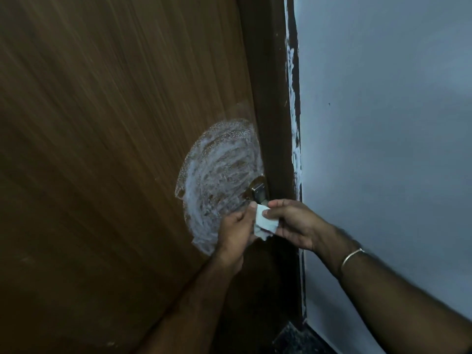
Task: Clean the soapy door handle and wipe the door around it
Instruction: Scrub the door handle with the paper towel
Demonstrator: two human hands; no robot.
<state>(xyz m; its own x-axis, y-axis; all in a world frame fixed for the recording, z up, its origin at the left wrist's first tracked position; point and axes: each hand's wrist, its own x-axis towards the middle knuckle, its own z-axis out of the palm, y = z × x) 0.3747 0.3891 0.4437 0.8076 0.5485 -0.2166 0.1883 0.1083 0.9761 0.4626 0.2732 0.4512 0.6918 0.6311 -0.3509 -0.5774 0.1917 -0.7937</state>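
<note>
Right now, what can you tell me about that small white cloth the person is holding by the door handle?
The white cloth is small, soft and crumpled, folded on itself, maybe a tissue. Both hands hold it: the left hand grips its left side, the right hand pinches its upper right edge. It sits just below the metal door handle, beside the swirled soap patch on the brown door. Whether it touches the handle is unclear.

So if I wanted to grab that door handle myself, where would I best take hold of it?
Probably the metal lever of the door handle, taken from below and in front. It juts out from the door beside the soap patch. Only its upper part shows; the left hand and right hand, pinching a white cloth, hide the rest.
</note>
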